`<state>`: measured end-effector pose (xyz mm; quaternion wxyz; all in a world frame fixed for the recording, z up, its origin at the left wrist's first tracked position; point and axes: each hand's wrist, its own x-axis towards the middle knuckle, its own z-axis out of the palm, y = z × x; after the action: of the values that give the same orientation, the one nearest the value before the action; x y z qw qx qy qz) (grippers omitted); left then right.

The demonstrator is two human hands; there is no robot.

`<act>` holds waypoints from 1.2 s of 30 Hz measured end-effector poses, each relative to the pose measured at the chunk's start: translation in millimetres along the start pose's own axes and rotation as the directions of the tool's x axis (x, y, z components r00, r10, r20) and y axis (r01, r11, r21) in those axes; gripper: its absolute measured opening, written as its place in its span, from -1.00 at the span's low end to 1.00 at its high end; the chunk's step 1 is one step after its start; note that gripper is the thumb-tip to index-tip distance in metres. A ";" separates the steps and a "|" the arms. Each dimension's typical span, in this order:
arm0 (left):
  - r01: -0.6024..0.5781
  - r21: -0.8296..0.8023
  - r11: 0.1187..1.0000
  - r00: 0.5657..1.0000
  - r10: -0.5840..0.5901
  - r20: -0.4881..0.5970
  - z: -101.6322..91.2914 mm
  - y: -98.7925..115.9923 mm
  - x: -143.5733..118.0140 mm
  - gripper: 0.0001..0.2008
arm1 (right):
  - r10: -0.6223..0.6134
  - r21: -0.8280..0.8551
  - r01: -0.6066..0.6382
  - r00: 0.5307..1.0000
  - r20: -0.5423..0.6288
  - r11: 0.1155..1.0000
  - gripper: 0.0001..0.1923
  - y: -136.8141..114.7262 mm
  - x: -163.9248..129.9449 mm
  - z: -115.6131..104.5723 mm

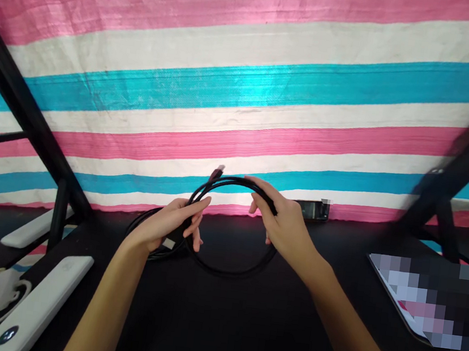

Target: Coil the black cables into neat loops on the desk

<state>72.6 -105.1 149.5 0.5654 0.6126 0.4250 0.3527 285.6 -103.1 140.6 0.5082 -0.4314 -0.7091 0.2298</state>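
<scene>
A black cable (pixel 223 269) is wound into a loop above a black table (pixel 216 321). My left hand (pixel 168 224) grips the loop's left side, where several strands bunch together. My right hand (pixel 282 221) holds the top right of the loop, fingers curled over the cable. One plug end (pixel 218 171) sticks up above the loop between my hands. The lower part of the loop hangs just over the table surface.
A pink, white and blue striped sheet (pixel 245 86) hangs behind the table. Black frame bars (pixel 32 116) slant at both sides. White power strips (pixel 39 305) lie at the left, a small black device (pixel 313 209) at the back, a tablet (pixel 416 300) at the right.
</scene>
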 end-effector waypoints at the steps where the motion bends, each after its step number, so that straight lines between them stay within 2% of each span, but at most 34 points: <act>1: 0.003 -0.014 1.000 1.000 -0.003 0.004 1.2 -0.2 0.8 -0.53 | 0.000 -0.008 0.000 1.000 0.014 1.000 -0.63 1.2 0.3 0.6; 7: -0.088 -0.024 0.996 0.996 0.088 -0.032 12.0 -5.0 7.4 -0.44 | -0.103 -0.081 0.099 0.994 -0.043 0.992 -0.72 4.5 0.7 3.3; 11: -0.045 0.044 0.998 0.999 0.045 0.004 18.6 -4.6 6.0 -0.42 | -0.157 -0.147 0.149 0.987 -0.047 0.978 -0.78 6.0 -0.2 0.4; 15: -0.038 0.100 0.994 0.999 0.037 0.009 21.8 -2.1 3.2 -0.42 | -0.159 -0.120 0.158 0.987 -0.001 0.980 -0.77 6.8 -0.8 -0.6; 18: -0.031 0.062 0.998 0.999 0.030 0.022 24.7 -1.6 2.8 -0.46 | -0.186 -0.079 0.194 0.977 0.106 0.978 -0.77 6.5 -1.1 3.3; 21: -0.006 0.015 1.000 1.000 0.006 -0.009 26.7 -1.8 3.3 -0.57 | -0.197 -0.073 0.215 0.960 0.199 0.974 -0.77 5.7 -1.3 7.9; 24: -0.008 -0.030 1.000 1.000 0.008 -0.001 23.0 -0.3 2.9 -0.62 | -0.156 -0.051 0.173 0.960 0.233 0.984 -0.79 4.9 0.2 7.6; 26: -0.046 -0.076 0.996 0.998 0.049 0.046 17.4 1.8 1.9 -0.54 | -0.130 -0.020 0.138 0.963 0.236 0.990 -0.81 4.3 2.3 4.7; 28: -0.113 -0.146 0.983 0.991 0.122 0.059 11.8 3.9 1.1 -0.44 | -0.110 0.030 0.106 0.970 0.216 0.994 -0.79 3.4 4.2 1.9; 33: -0.235 -0.289 0.928 0.972 0.216 -0.095 13.3 1.4 3.7 -0.37 | -0.050 0.224 0.036 0.997 0.058 0.974 -0.70 -2.0 2.8 3.8; 36: -0.241 -0.298 0.924 0.970 0.223 -0.096 22.7 -2.4 5.2 -0.36 | -0.065 0.171 0.072 0.997 -0.041 0.983 -0.69 -5.4 0.9 4.5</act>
<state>95.1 -109.2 144.4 0.5949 0.5524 0.3063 0.4970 279.3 -104.7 143.5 0.5636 -0.3651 -0.6919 0.2651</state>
